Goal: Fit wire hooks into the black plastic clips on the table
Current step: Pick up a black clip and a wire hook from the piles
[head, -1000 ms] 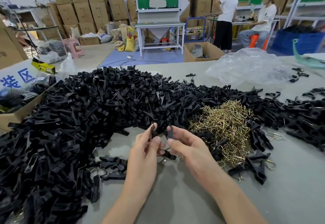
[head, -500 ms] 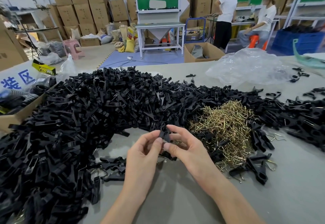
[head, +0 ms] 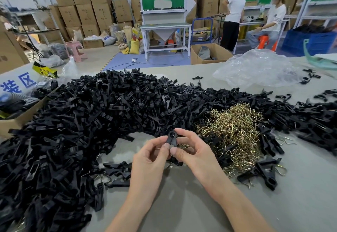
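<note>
Pinching a single black clip [head: 172, 139] from both sides, left hand [head: 151, 160] at its lower left, right hand [head: 193, 152] at its lower right, thumbs and forefingers curled onto it. Lifted clear of the bench [head: 182, 204] above its near middle, round eye turned upward, likely to bring the hole into sight for fitting. Impossible to tell of any hook inside it. Brass-coloured wire hooks [head: 235, 133] heaped just right of the hands, within easy reach. Loose clips [head: 87, 122] banked along the left and far sides, fitted clips [head: 266, 173] laid aside toward the right edge.
</note>
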